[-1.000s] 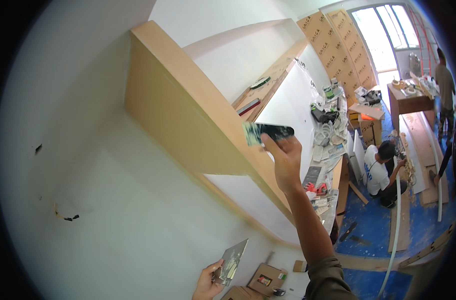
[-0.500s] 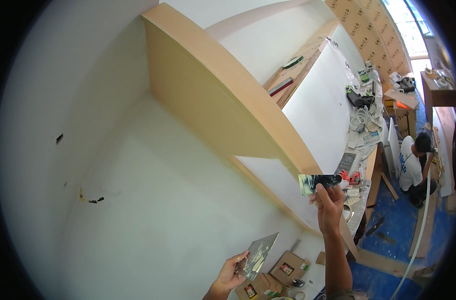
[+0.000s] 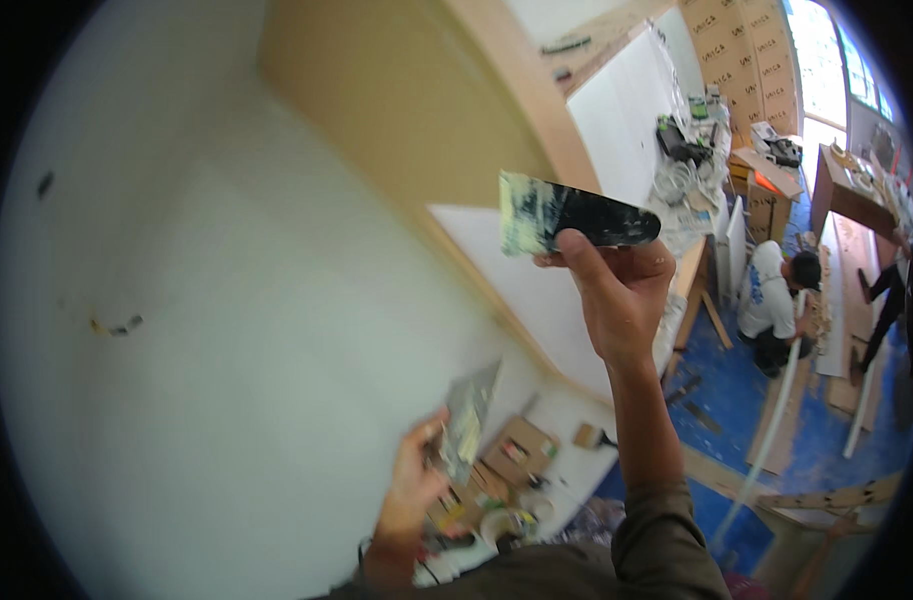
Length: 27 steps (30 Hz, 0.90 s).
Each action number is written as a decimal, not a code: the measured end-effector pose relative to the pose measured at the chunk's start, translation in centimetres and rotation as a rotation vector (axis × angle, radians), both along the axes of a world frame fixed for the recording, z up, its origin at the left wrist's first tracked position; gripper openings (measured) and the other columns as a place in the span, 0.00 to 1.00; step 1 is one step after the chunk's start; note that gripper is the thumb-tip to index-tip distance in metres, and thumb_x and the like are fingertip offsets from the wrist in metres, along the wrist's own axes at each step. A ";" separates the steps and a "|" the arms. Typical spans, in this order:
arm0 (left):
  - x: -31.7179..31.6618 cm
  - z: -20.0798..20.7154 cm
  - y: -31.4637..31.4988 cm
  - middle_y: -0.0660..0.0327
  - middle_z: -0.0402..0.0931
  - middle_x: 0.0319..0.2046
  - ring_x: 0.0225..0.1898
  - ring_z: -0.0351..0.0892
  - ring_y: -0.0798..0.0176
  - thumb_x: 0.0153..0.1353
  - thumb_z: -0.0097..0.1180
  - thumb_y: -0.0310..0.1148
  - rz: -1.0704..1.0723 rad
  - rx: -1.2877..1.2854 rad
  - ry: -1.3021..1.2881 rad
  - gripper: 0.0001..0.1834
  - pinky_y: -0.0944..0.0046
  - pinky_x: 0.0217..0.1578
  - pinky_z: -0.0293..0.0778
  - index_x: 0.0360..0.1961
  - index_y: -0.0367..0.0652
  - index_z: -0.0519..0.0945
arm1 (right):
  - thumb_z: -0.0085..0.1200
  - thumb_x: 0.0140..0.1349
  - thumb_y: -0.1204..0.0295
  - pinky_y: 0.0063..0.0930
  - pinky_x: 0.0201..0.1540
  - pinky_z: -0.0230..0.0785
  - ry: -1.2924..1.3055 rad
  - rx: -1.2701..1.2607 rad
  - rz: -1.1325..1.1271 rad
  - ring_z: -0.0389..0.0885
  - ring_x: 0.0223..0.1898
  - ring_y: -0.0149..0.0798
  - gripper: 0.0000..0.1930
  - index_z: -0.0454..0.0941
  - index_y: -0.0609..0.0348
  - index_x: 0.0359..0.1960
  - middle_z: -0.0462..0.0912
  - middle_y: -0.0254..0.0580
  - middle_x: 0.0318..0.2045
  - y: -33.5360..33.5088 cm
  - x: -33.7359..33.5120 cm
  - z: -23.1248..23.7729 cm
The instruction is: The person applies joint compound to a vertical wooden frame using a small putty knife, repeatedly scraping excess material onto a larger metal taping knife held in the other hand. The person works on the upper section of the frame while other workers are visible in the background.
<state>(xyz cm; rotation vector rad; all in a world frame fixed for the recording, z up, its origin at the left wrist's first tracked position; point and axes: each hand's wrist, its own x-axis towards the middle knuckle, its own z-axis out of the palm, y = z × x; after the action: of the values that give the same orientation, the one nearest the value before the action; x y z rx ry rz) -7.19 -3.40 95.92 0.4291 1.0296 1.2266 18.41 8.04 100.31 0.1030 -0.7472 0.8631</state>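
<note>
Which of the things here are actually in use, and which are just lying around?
In use:
right hand gripping a black putty knife
left hand gripping a flat metal blade
white wall they face

Lying about:
cardboard boxes
brush
white pipe
blue floor

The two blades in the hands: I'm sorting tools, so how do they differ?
The black-handled putty knife in the right hand is held high and lies about level, its pale blade smeared with filler; the grey metal blade in the left hand is held lower and stands tilted upright. The knife's black grip shows; the grey blade's does not. Both are flat and carry filler.
</note>
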 end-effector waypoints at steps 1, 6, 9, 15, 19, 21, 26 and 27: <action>-0.1 0.5 0.9 0.51 0.78 0.43 0.37 0.82 0.57 0.62 0.51 0.33 -0.079 0.053 -0.076 0.20 0.62 0.29 0.82 0.54 0.36 0.70 | 0.56 0.58 0.85 0.29 0.41 0.79 -0.075 -0.027 -0.038 0.83 0.38 0.37 0.10 0.77 0.72 0.42 0.83 0.47 0.37 -1.1 -0.6 0.2; 2.6 4.6 3.4 0.57 0.76 0.31 0.25 0.76 0.61 0.64 0.47 0.33 -0.170 0.101 -0.233 0.19 0.69 0.20 0.75 0.54 0.36 0.70 | 0.57 0.49 0.89 0.36 0.46 0.78 -0.533 0.144 -0.611 0.84 0.41 0.52 0.14 0.79 0.73 0.40 0.82 0.60 0.37 -4.1 -2.4 0.4; 2.1 4.0 3.6 0.56 0.80 0.31 0.27 0.81 0.65 0.65 0.49 0.33 -0.262 0.209 -0.370 0.13 0.71 0.21 0.77 0.43 0.33 0.74 | 0.59 0.46 0.87 0.42 0.45 0.78 -0.678 0.325 -0.821 0.83 0.42 0.58 0.14 0.81 0.72 0.38 0.82 0.64 0.38 -5.0 -4.2 0.0; 2.4 5.7 4.0 0.57 0.80 0.28 0.25 0.82 0.70 0.66 0.50 0.35 -0.258 0.149 -0.357 0.13 0.74 0.20 0.77 0.37 0.33 0.76 | 0.62 0.46 0.83 0.45 0.44 0.79 -0.912 0.435 -0.983 0.83 0.44 0.55 0.12 0.80 0.71 0.34 0.83 0.58 0.36 -6.6 -5.3 -1.4; 1.7 6.1 4.0 0.63 0.78 0.24 0.19 0.76 0.74 0.65 0.53 0.39 -0.241 0.118 -0.271 0.14 0.76 0.15 0.68 0.33 0.37 0.77 | 0.63 0.45 0.81 0.45 0.45 0.78 -0.940 0.467 -1.009 0.82 0.43 0.57 0.11 0.80 0.71 0.33 0.83 0.58 0.36 -7.0 -5.3 -3.6; 0.9 6.0 4.0 0.66 0.74 0.19 0.14 0.70 0.77 0.65 0.54 0.40 -0.242 0.180 -0.165 0.14 0.77 0.11 0.60 0.29 0.40 0.77 | 0.63 0.46 0.82 0.44 0.45 0.78 -1.066 0.397 -0.952 0.83 0.43 0.57 0.11 0.79 0.73 0.33 0.82 0.59 0.36 -7.6 -4.7 -3.8; -1.5 5.7 4.1 0.73 0.64 0.11 0.07 0.54 0.80 0.65 0.54 0.41 -0.216 0.431 0.145 0.15 0.74 0.08 0.46 0.23 0.44 0.75 | 0.57 0.49 0.88 0.50 0.43 0.78 -0.717 0.197 -0.849 0.83 0.38 0.61 0.04 0.76 0.75 0.28 0.80 0.61 0.31 -8.2 -4.5 -3.6; -1.7 5.9 4.1 0.73 0.66 0.11 0.07 0.56 0.80 0.65 0.54 0.42 -0.222 0.426 0.150 0.16 0.74 0.08 0.48 0.23 0.44 0.75 | 0.57 0.50 0.88 0.51 0.42 0.79 -0.800 0.243 -0.810 0.83 0.37 0.61 0.04 0.76 0.75 0.28 0.80 0.60 0.30 -9.0 -4.3 -2.3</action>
<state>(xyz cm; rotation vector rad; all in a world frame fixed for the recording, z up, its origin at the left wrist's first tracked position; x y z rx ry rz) -8.89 0.70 101.83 0.9531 0.8155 1.2235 14.14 -0.91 98.00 -0.3372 -1.4995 -0.0052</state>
